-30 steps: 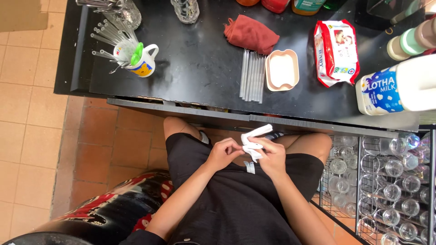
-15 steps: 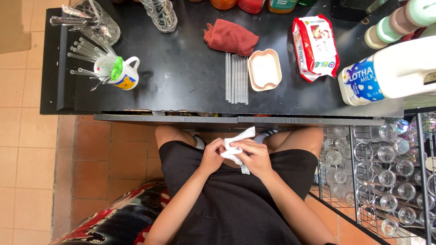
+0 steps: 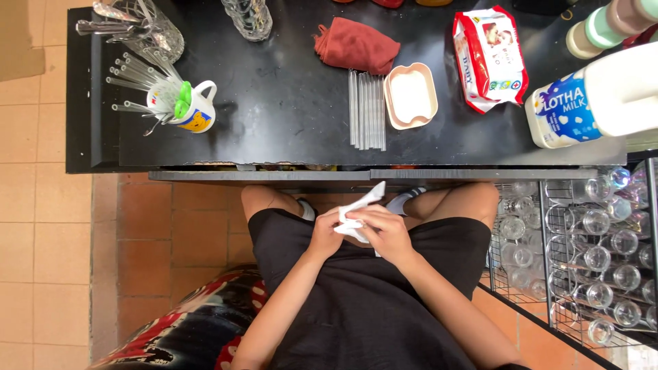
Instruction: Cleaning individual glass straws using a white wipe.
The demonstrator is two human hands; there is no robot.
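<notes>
Over my lap, my left hand [image 3: 326, 235] and my right hand [image 3: 384, 231] are closed together on a white tissue [image 3: 361, 205], which sticks up between them toward the table's front edge. I sit in black clothes below a black table [image 3: 288, 116]. A row of clear glass straws [image 3: 367, 109] lies flat on the table straight ahead of my hands. Just right of them sits a small cream dish [image 3: 410, 96].
A mug [image 3: 192, 109] with straws and a green item stands at left. Behind it is a glass jar [image 3: 147, 34]. A red cloth [image 3: 356, 44], a wipes pack [image 3: 490, 58] and a milk jug [image 3: 596, 96] lie further right. Wire racks of glasses [image 3: 596, 260] stand to my right.
The view has shifted so the table sits higher and more to the left in frame. My hands stay together on the tissue, working it slightly over my lap.
</notes>
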